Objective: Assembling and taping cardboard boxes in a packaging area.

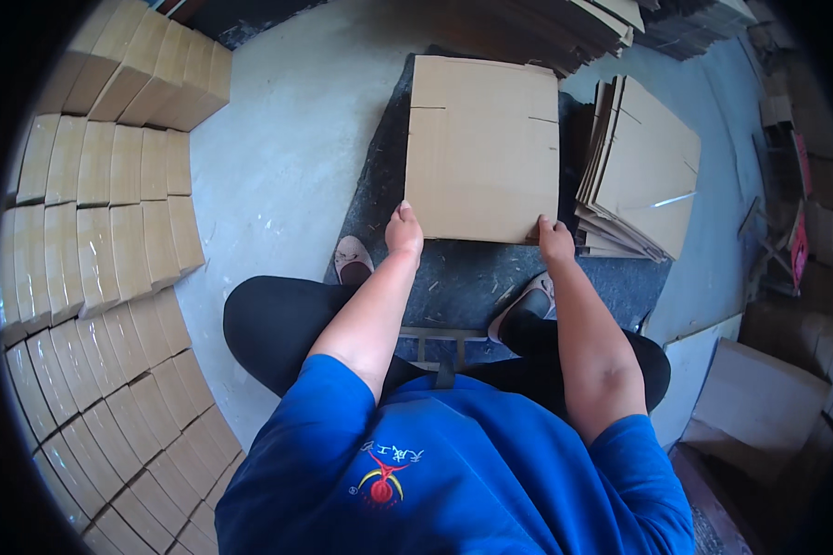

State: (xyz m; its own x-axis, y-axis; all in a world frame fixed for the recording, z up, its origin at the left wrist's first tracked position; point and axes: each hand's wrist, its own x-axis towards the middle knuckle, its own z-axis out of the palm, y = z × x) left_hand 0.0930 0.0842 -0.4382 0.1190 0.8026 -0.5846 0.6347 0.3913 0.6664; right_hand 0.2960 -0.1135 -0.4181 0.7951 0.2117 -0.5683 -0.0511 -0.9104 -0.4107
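A flat brown cardboard box blank with cut slits lies on a dark mat on the floor in front of me. My left hand grips its near left corner. My right hand holds its near right corner. Both arms reach forward between my knees. My feet in light shoes rest on the mat's near edge.
A leaning stack of flat cardboard blanks sits just right of the mat. Rows of folded, wrapped cartons fill the left side. More cardboard piles lie at the far top, and boxes stand at the right. The floor is grey concrete.
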